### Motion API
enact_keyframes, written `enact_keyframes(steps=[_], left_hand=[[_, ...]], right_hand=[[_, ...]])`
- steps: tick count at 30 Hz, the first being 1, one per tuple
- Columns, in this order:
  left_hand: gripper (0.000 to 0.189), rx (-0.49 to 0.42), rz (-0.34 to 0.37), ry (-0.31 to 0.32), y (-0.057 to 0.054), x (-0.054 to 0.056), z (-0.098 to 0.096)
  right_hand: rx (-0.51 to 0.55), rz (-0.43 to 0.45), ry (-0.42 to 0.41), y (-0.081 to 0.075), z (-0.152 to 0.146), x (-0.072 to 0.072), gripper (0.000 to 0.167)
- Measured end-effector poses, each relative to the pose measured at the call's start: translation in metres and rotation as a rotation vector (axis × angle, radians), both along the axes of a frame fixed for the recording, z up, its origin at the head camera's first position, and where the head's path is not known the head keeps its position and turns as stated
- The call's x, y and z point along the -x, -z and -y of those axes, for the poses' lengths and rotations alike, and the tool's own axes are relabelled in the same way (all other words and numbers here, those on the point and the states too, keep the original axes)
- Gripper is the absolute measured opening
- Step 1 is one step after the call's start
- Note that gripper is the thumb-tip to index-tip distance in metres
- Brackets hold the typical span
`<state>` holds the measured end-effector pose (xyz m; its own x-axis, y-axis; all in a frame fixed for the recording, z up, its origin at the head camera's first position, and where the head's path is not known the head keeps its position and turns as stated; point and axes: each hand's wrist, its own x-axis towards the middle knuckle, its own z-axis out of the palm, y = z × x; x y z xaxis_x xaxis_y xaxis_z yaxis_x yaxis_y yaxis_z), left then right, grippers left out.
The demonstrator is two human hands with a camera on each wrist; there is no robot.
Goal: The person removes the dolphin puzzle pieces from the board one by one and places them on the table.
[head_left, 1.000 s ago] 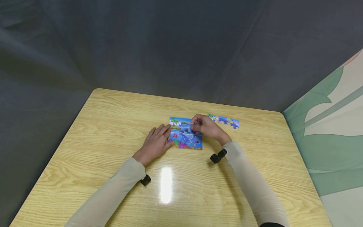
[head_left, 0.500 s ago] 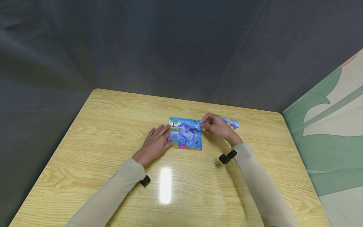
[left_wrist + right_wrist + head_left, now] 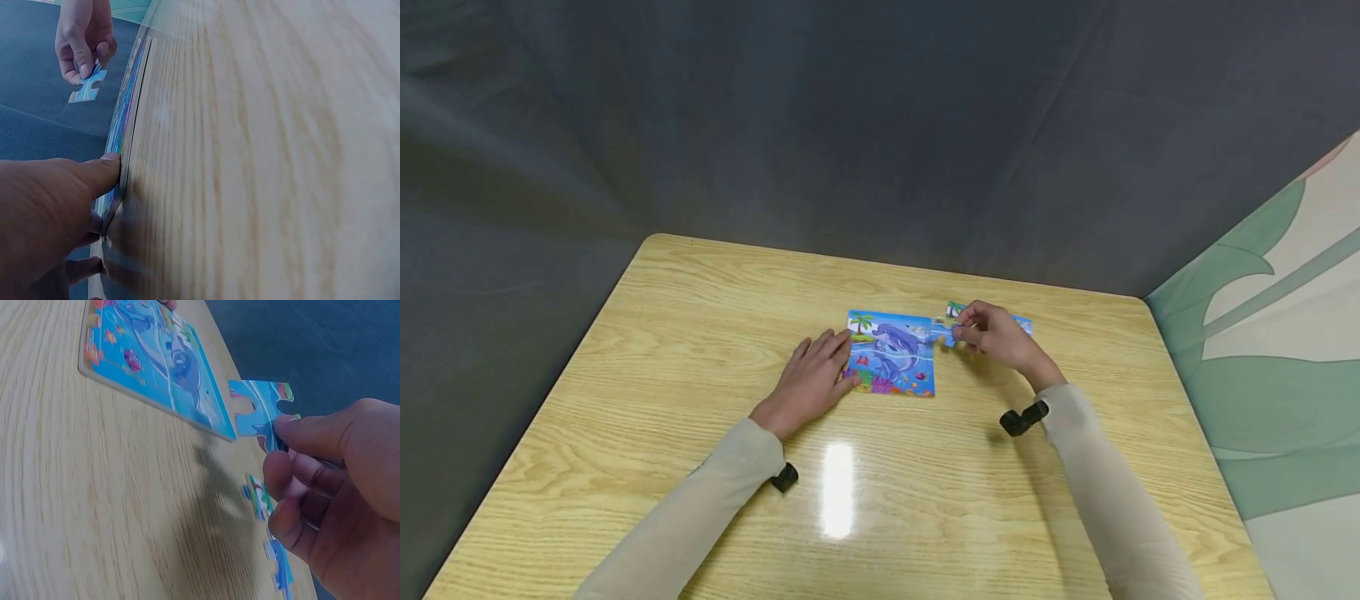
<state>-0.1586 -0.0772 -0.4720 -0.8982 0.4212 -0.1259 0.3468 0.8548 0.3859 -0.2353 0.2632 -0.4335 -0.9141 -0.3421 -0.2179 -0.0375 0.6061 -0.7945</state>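
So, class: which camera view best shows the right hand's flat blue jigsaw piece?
The right wrist view: the flat blue jigsaw piece appears largest, its printed face mostly visible beyond the right hand. The head view shows it small, partly hidden; the left wrist view, small, upper left.

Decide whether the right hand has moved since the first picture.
Yes. The right hand has moved rightward, away from the dolphin board, which has stayed put.

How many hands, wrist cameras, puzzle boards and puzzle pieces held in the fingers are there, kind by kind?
Hands: 2 (left hand, right hand)
Wrist cameras: 2 (left wrist camera, right wrist camera)
Puzzle boards: 1 (dolphin puzzle board)
Held puzzle pieces: 1 (blue puzzle piece, in the right hand)
Total: 6
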Motion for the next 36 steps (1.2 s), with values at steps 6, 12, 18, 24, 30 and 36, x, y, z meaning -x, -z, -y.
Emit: enact_keyframes(steps=[6, 12, 18, 24, 30, 36], left_hand=[[0.073, 0.003, -0.006, -0.002, 0.002, 0.001, -0.001], [0.073, 0.009, -0.004, -0.007, 0.004, 0.002, -0.001], [0.072, 0.011, 0.004, -0.007, 0.003, 0.003, -0.001], [0.072, 0.005, 0.003, -0.004, 0.002, 0.002, -0.001], [0.072, 0.008, -0.004, -0.004, 0.002, 0.002, -0.001], [0.072, 0.012, 0.001, -0.006, 0.002, 0.002, -0.002]], right_hand=[[-0.020, -0.041, 0.008, -0.001, -0.010, -0.003, 0.021], [-0.042, -0.050, 0.001, 0.003, -0.017, -0.004, 0.019], [-0.061, -0.046, -0.006, 0.009, -0.020, -0.002, 0.015], [-0.109, -0.052, 0.013, 0.014, -0.017, -0.002, 0.013], [-0.165, -0.054, 0.026, 0.016, -0.014, -0.001, 0.015], [-0.205, -0.077, 0.022, 0.017, -0.011, 0.001, 0.015]])
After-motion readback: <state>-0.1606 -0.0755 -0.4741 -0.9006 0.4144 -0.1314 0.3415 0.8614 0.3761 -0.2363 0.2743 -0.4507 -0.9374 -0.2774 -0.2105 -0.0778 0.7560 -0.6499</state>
